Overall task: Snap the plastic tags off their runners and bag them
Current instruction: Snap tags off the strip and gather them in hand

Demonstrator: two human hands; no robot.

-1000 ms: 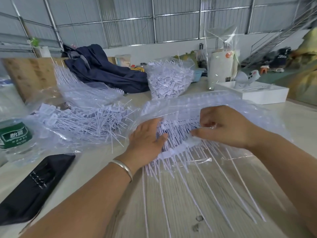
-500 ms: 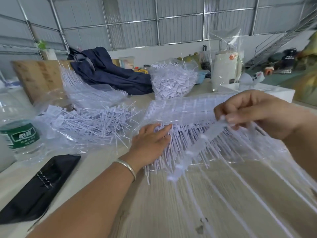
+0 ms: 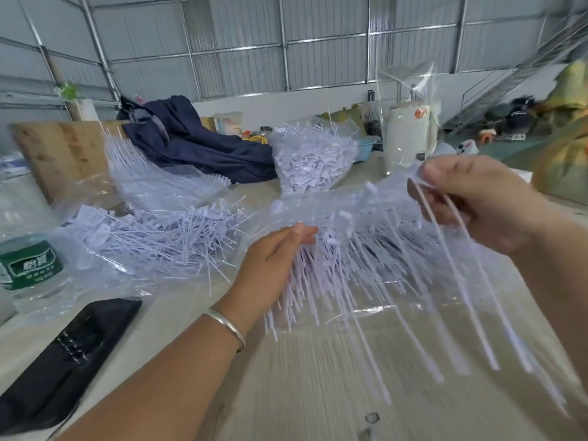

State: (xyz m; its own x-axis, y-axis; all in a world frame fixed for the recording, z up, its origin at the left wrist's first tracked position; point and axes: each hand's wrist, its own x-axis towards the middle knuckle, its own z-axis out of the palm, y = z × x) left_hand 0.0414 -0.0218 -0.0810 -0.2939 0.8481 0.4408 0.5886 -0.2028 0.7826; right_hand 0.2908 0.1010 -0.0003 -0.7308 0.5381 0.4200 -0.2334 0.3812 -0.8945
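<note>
The right hand (image 3: 477,202) pinches a strip of long white plastic tags (image 3: 445,265), lifted above the pale wood-grain counter (image 3: 318,393). The left hand (image 3: 273,259), open, presses flat on the remaining white tag stack (image 3: 334,249). Risk: trailing tails may snag the stack and drag it.

Tag strands (image 3: 477,313) motion-blurred, bottle (image 3: 28,265) edge-cropped

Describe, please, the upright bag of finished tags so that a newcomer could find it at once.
Start at the dark blue jacket heaped at the far side of the table. Just to its right stands a clear bag of loose tags, bulging and open at the top. Unlike the flatter bags of tags nearer the person, it stands upright, packed with small flat tag heads.
</note>
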